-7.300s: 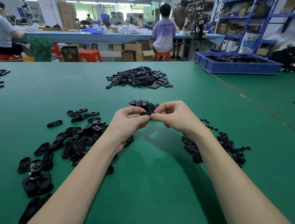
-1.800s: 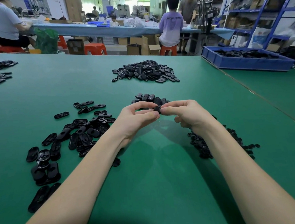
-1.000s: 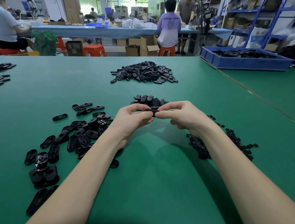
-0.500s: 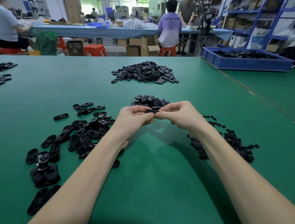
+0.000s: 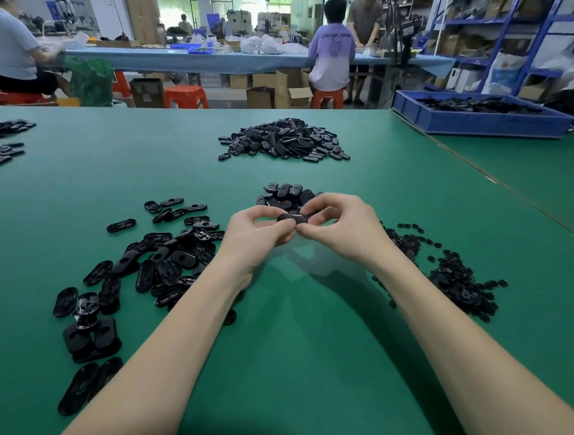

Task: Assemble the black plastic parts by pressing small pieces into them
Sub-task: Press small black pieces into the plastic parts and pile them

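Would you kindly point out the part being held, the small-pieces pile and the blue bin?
held black part (image 5: 292,217), head view, its top edge between the fingertips.
small-pieces pile (image 5: 455,278), head view, pile's middle.
blue bin (image 5: 477,123), head view, near wall.

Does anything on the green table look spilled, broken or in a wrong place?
Nothing stands out. Both hands, left hand and right hand, hold one black part above the table. The other parts lie in loose heaps; damage cannot be judged.

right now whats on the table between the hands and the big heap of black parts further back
In the head view, a small cluster of black oval parts lies just beyond the hands, partly hidden by the fingers. From there to the big heap is bare green table.
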A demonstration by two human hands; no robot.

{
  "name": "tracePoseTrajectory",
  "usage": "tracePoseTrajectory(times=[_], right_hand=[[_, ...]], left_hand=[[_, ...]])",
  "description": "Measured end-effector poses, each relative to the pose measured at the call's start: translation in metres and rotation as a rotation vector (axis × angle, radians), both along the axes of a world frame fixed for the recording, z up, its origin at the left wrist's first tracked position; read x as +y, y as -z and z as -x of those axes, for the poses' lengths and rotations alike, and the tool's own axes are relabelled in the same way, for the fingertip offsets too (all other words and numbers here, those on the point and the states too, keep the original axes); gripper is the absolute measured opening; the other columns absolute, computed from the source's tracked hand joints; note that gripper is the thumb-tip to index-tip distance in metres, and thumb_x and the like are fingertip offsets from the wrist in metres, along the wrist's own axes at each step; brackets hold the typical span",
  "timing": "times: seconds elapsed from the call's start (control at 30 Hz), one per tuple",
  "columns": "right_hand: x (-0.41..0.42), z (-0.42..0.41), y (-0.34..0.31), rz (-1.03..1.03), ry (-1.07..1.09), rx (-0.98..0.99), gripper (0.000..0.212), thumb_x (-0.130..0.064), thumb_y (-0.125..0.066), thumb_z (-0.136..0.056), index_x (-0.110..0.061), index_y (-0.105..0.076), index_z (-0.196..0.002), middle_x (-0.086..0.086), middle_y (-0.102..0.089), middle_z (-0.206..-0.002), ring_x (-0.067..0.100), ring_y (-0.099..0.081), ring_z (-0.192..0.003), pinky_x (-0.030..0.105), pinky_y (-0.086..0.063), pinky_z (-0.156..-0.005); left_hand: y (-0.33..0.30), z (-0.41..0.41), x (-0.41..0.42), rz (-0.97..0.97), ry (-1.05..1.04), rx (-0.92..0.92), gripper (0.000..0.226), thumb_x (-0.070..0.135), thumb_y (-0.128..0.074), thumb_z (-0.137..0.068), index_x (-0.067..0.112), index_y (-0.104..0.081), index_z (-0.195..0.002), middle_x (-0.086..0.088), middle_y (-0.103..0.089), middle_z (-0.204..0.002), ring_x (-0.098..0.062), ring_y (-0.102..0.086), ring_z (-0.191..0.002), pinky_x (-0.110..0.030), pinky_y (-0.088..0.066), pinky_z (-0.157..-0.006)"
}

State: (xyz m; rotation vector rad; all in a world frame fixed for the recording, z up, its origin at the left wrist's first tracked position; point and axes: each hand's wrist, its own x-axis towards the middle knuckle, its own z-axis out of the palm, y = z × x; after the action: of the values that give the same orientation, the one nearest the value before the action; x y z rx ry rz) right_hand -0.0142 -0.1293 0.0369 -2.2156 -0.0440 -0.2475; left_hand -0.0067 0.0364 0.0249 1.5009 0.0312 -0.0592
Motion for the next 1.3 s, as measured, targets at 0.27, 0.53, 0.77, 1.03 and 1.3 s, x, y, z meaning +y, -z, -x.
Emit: tracePoseTrajectory(times=[0.27, 0.53, 0.77, 1.03, 1.3], right_hand=[[0.0, -0.009, -0.002, 0.341, 0.104, -0.127, 0.015, -0.05, -0.075, -0.08, -0.044, -0.073, -0.094, -0.026, -0.073, -0.086, 0.003, -0.063, -0.084, 0.024, -0.042, -0.065], [-0.003, -0.064, -0.012, 0.351, 0.212, 0.063, 0.018, -0.04, -0.073, -0.089, -0.034, -0.078, -0.104, -0.012, -0.077, -0.104, 0.015, -0.068, -0.102, 0.026, -0.044, -0.074], [0.001, -0.065, -0.005, 0.377, 0.231, 0.042, 0.019, -0.038, -0.073, -0.087, -0.034, -0.073, -0.106, -0.012, -0.075, -0.103, 0.015, -0.066, -0.099, 0.026, -0.043, -0.072], [0.016, -0.031, -0.002, 0.294, 0.038, 0.001, 0.005, -0.034, -0.071, -0.086, -0.037, -0.073, -0.082, -0.02, -0.07, -0.08, 0.009, -0.068, -0.089, 0.028, -0.053, -0.075], [0.047, -0.018, 0.008, 0.396, -0.295, 0.088, 0.018, -0.032, -0.072, -0.087, -0.042, -0.075, -0.101, -0.019, -0.072, -0.097, -0.003, -0.06, -0.078, 0.027, -0.05, -0.085]], left_hand=[[0.0, -0.006, 0.002, 0.09, -0.042, -0.001, 0.021, 0.009, -0.075, -0.088, 0.008, -0.065, -0.106, -0.007, -0.073, -0.083, -0.016, -0.067, -0.075, -0.026, -0.06, -0.081], [-0.004, -0.008, 0.009, 0.051, -0.019, 0.021, 0.003, 0.01, -0.066, -0.095, 0.01, -0.065, -0.092, -0.01, -0.07, -0.093, -0.018, -0.065, -0.072, -0.019, -0.057, -0.064], [-0.005, -0.008, 0.008, 0.033, 0.016, 0.026, 0.003, 0.01, -0.064, -0.096, 0.009, -0.065, -0.093, -0.011, -0.071, -0.094, -0.017, -0.066, -0.071, -0.019, -0.057, -0.063], [-0.018, -0.012, 0.027, -0.019, 0.017, -0.001, 0.008, 0.013, -0.061, -0.099, 0.008, -0.065, -0.102, -0.008, -0.073, -0.094, -0.012, -0.067, -0.068, -0.017, -0.057, -0.063], [-0.018, -0.02, 0.068, -0.437, -0.063, -0.106, 0.007, 0.022, -0.063, -0.095, 0.02, -0.069, -0.092, 0.002, -0.077, -0.088, -0.011, -0.067, -0.073, -0.023, -0.054, -0.07]])
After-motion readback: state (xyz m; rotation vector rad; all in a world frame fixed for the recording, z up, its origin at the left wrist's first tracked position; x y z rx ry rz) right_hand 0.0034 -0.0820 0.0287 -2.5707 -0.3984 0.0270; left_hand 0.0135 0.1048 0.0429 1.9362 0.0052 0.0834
